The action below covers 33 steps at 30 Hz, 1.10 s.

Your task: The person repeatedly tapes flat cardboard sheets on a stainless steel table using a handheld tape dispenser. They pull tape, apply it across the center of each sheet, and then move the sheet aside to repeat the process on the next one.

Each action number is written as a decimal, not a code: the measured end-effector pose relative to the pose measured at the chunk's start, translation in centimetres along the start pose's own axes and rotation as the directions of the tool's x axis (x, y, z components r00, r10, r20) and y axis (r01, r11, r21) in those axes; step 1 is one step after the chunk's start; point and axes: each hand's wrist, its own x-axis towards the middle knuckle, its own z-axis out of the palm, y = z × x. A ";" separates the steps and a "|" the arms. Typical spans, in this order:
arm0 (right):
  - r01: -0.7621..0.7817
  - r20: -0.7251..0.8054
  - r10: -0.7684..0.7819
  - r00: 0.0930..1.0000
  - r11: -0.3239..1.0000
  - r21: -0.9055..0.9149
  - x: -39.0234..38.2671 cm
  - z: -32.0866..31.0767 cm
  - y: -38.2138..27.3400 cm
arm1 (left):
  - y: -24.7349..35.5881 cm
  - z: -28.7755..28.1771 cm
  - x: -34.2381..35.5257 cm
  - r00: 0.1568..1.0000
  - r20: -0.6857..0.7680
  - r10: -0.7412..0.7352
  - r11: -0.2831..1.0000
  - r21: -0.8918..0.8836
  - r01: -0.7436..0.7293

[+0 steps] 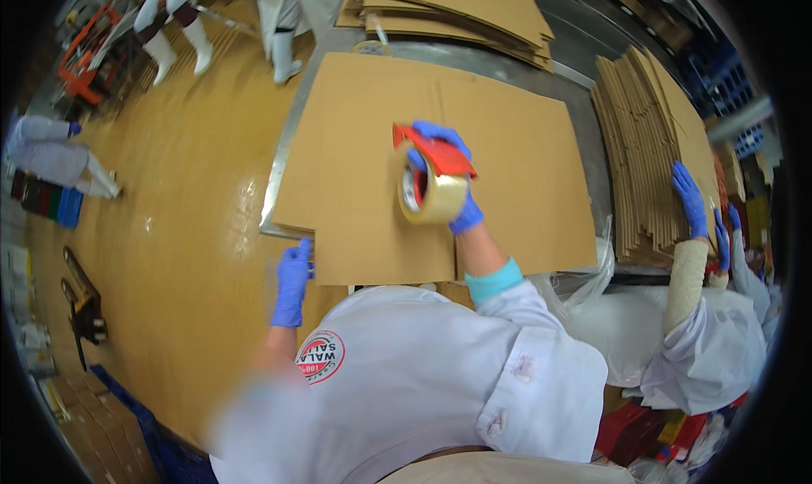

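The right hand (464, 217) is holding a red tape dispenser (440, 153) above flat cardboard (368, 171), which is overhanging the tabletop's (275, 198) near edge and presumably handling light, stiff, best held by its sides, while the left hand (292, 283) is hovering beside it, grip indeterminable.

A red tape dispenser (440, 153) is contrasting with flat tan cardboard (364, 188).
Its tape roll (444, 202) is gleaming yellow; gloved left hand (292, 281) and right hand (467, 213) are showing blue, a fabric cuff (496, 282) turquoise.
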 end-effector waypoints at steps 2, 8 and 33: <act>0.063 0.034 -0.066 0.997 0.995 0.072 2.7 3.4 3.9 | -4.6 0.8 1.9 0.984 0.155 0.089 0.996 -0.023 -0.086; -0.558 0.144 0.572 0.807 0.661 0.502 6.3 3.3 14.4 | -0.9 1.4 0.6 0.845 0.528 -0.081 0.901 -0.324 0.289; -0.963 0.399 0.890 0.222 0.135 0.235 -1.9 1.4 0.6 | 2.2 2.5 -1.4 0.917 0.365 0.159 0.938 -0.346 -0.025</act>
